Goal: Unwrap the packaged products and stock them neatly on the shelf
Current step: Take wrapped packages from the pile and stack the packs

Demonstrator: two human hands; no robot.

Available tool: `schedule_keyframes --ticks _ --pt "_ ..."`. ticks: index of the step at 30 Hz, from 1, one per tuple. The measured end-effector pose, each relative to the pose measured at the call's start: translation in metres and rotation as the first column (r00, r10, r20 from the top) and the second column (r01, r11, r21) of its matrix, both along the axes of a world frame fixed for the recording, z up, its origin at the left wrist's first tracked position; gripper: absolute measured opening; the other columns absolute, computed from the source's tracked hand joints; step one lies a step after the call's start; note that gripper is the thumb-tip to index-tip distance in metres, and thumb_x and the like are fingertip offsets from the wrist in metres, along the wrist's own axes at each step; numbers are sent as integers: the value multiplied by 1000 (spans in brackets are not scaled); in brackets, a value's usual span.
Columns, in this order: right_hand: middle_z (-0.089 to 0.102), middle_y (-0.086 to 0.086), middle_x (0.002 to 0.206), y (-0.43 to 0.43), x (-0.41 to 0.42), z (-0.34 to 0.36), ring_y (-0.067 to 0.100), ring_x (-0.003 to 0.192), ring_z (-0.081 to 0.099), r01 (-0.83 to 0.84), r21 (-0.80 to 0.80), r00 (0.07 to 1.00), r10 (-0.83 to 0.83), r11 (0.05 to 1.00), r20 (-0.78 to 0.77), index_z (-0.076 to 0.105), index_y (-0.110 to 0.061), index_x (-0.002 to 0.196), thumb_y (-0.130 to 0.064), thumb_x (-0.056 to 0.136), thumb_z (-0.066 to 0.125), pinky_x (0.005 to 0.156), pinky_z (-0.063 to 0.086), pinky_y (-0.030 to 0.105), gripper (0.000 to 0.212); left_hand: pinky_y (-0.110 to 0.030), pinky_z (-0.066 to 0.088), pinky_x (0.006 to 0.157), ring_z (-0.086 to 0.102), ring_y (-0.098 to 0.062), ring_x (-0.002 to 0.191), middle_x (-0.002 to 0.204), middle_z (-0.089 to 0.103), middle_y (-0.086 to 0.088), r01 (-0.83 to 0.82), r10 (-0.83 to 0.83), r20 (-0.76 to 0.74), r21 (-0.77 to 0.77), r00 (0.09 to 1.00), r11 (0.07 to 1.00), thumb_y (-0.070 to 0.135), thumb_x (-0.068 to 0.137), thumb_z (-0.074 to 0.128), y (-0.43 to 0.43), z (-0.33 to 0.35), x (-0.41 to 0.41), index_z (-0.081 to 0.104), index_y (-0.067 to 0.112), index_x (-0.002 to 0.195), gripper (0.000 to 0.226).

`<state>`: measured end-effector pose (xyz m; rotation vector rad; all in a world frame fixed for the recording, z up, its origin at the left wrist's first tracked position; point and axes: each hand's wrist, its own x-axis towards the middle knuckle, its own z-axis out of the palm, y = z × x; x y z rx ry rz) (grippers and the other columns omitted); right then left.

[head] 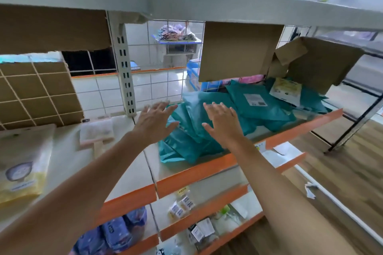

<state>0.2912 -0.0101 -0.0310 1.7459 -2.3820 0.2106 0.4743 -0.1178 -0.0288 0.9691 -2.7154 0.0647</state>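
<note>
The teal packages (196,130) lay in a loose, overlapping pile on the right half of the orange-edged shelf (199,170) in front of me, some flat and some slumped toward the front lip. One farther back carried a white printed label (253,99), and a white-and-yellow packet (287,90) rested on the pile near the far right. Above the pile hung the underside of a cardboard box (238,51), with a torn, open-flapped box (323,62) beside it on the right; both crowded the space over the back of the shelf. A wire grid (161,80) closed the rear, fixed to a slotted upright (125,68), and more cardboard (37,93) stood behind the grid on the left. On the left half of the shelf sat a folded pale cloth item (96,130) and, nearer me, a yellow-and-white pack (22,163). Lower shelves held blue packs (118,232) and small labelled packets (182,206). Both my arms reached forward, palms down. My left hand (154,122) was spread wide over the left edge of the pile, fingers straight and apart, holding nothing. My right hand (222,124) was likewise flat and splayed above the middle of the pile. I could not tell whether either palm touched the packages.
</note>
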Motion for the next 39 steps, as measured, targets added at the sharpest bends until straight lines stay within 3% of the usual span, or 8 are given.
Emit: schedule_keyframes --ticks 6,21,24,28,32,39 --pt "18 6 156 -17 -64 13 25 144 11 -101 -3 994 101 995 38 14 -24 149 -39 96 43 117 9 43 63 -40 20 109 29 -21 137 150 30 -4 -127 126 -66 -5 990 992 47 93 44 -10 4 -58 31 24 143 57" --pt "20 6 155 -19 -224 -7 28 142 19 -184 46 982 181 982 57 16 -24 149 -43 96 42 114 15 43 62 -47 24 111 24 -22 139 154 21 -5 -337 335 41 82 941 938 46 93 45 18 -12 -188 23 26 147 61" --pt "31 9 150 -18 -243 -11 29 135 31 -103 -12 987 103 995 120 25 -19 146 -39 96 44 110 26 43 58 -46 26 107 31 -24 132 146 34 -6 -452 457 18 197 889 870 45 93 44 15 -15 -192 29 27 144 55" --pt "49 13 132 -16 -268 -19 31 119 48 89 -156 980 -58 984 190 39 -12 131 -34 94 48 96 41 42 44 -41 41 93 46 -26 110 121 50 -7 -595 633 -13 326 774 735 63 81 53 4 -17 -179 46 26 124 58" --pt "53 16 125 -15 -285 -21 32 113 50 257 -82 937 -227 963 264 41 -6 126 -42 95 46 89 45 42 48 -41 46 88 50 -28 103 115 55 -11 -641 732 11 490 682 590 68 70 61 0 -12 -172 44 20 124 74" --pt "48 20 126 -21 -290 -19 34 115 48 338 -106 829 -243 935 504 36 -5 131 -38 84 66 90 45 39 65 -25 39 60 48 -19 80 93 48 -4 -516 801 -127 704 585 488 38 70 77 -1 -2 -178 42 7 128 74"
